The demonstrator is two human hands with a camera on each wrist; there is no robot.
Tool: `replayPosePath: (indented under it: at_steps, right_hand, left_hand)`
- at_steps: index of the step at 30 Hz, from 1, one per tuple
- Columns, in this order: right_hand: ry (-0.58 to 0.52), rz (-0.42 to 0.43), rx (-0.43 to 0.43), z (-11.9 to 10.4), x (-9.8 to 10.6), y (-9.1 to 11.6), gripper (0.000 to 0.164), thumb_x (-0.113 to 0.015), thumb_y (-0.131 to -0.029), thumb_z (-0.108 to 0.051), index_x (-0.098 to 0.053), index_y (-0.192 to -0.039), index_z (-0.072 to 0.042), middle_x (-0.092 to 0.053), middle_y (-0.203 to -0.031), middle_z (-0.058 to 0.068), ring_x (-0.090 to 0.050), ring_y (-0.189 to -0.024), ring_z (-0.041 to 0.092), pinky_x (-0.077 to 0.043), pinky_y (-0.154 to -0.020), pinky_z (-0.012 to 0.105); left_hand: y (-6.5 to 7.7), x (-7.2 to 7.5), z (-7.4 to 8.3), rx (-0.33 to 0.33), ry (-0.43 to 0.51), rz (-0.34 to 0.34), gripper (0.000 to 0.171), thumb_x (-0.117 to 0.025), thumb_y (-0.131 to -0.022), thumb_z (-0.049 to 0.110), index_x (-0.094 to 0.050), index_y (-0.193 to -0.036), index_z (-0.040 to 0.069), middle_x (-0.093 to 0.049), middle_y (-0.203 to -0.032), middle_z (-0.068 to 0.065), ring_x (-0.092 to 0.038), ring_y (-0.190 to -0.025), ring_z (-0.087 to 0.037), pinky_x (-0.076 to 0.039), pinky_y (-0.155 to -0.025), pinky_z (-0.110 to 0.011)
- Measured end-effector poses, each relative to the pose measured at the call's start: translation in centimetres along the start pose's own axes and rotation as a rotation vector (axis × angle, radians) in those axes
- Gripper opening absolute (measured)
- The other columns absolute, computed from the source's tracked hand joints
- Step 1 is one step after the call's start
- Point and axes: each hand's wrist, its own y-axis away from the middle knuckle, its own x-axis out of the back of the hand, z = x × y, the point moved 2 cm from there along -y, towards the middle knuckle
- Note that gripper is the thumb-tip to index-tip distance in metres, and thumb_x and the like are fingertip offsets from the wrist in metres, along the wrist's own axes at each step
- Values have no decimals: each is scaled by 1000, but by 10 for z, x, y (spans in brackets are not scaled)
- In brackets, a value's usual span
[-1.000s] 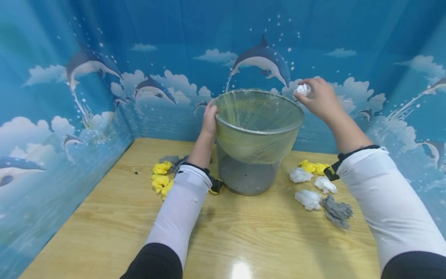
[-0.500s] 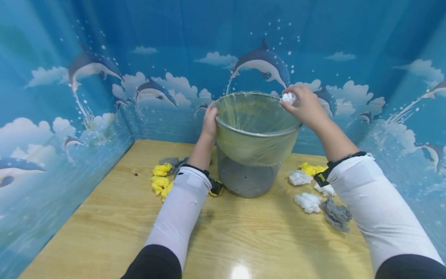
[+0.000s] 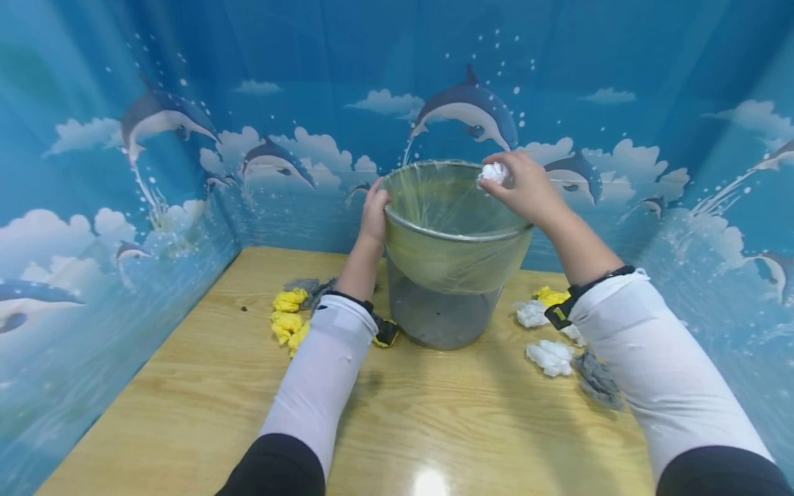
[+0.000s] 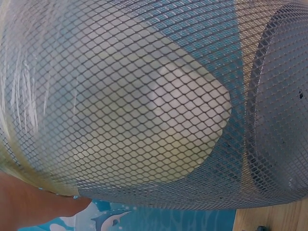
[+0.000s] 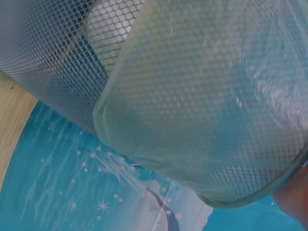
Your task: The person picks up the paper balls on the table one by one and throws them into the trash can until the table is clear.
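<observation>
A grey mesh wastebasket [image 3: 437, 324] stands on the wooden table, lined with a pale yellow see-through bag [image 3: 459, 265] folded over its rim. My left hand [image 3: 373, 217] grips the rim at its left side; its thumb [image 4: 53, 204] shows below the basket in the left wrist view. Over the right part of the opening, my right hand [image 3: 524, 184] pinches a crumpled white paper ball [image 3: 492, 173] between thumb and fingers. Through the mesh in the left wrist view, a pale, whitish bulk [image 4: 192, 101] shows inside the bag. Only a blurred bit of the right hand appears in the right wrist view.
Crumpled yellow paper [image 3: 287, 322] and grey paper [image 3: 302, 284] lie left of the basket, partly behind the left forearm. On the right are white paper balls [image 3: 551, 357], a grey wad [image 3: 597, 380] and yellow paper [image 3: 551, 296]. A blue dolphin-print curtain [image 3: 310, 103] encloses the table [image 3: 397, 427].
My right hand has moved left with the white paper ball, from outside the basket's right rim to over the opening. The left hand has kept its grip on the rim.
</observation>
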Motion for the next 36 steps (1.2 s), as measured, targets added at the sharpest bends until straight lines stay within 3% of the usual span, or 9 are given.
replayPosePath:
  at_steps: [9, 19, 22, 28, 36]
  right_hand:
    - [-34, 9, 23, -6, -4, -2, 50, -56, -97, -32, -48, -139, -5, -39, -148, 18, -31, -140, 38, -25, -112, 57]
    - [-26, 1, 33, -9, -7, -6, 52, -56, -97, -32, -46, -141, -6, -36, -150, 17, -33, -139, 38, -29, -110, 57]
    - [-23, -24, 37, -10, -8, -7, 61, -57, -96, -33, -36, -149, -10, -29, -156, 16, -26, -143, 37, -24, -113, 57]
    - [-6, -83, 40, -11, -11, -7, 82, -56, -96, -37, -4, -157, -19, 3, -163, 13, 0, -150, 34, -9, -116, 59]
    - [5, -99, 13, -8, -9, -6, 83, -54, -96, -41, -2, -157, -20, 12, -163, 11, 6, -149, 38, -6, -114, 64]
  left_hand:
    - [-1, -2, 1, -3, -2, -7, 71, -35, -85, 20, -24, -154, 13, -18, -161, -9, -27, -141, -28, -29, -93, -37]
    - [0, 0, 2, -3, 1, -9, 71, -35, -85, 20, -24, -155, 13, -17, -161, -9, -29, -140, -28, -30, -93, -36]
    - [1, 1, 1, 5, -2, -9, 71, -35, -85, 20, -23, -155, 13, -17, -161, -9, -28, -141, -28, -30, -95, -37]
    - [1, 1, 0, 13, -7, -15, 72, -35, -85, 20, -23, -155, 13, -17, -161, -9, -28, -141, -29, -30, -97, -39]
    - [0, 1, 0, 7, -6, -15, 71, -35, -85, 20, -23, -155, 14, -19, -161, -8, -31, -138, -28, -31, -95, -36]
